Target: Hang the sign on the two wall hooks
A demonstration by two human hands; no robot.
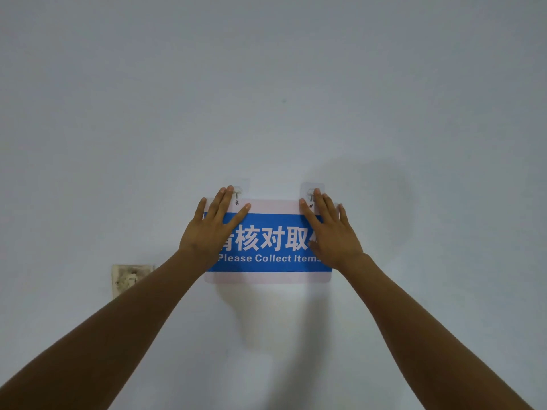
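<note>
The sign [268,241] was a thin, flat, rounded-corner rectangle with a smooth, slightly glossy face: a pale, pinkish-white border around a solid blue band carrying large white Chinese characters and, beneath them, the smaller white words "Please Collect Items". It lay flat against a plain, matte, pale grey-blue wall [272,84], its long axis horizontal and level, the text upright and facing the person. At its upper left corner a small metal link met the left hook [237,193], a clear adhesive pad with a little metal hook; at its upper right corner the same met the right hook [311,194], whose square transparent pad with rounded corners showed more plainly. The left hand [211,229] was spread open and flat, palm pressed on the sign's left end, fingers together pointing up toward the left hook, thumb splayed out along the top border; it gripped nothing. The right hand [333,232] was likewise open and flat on the right end, its fingertips reaching the right hook, grasping nothing. Low on the wall to the left sat a square, off-white, rough and chipped wall plate [128,279].
</note>
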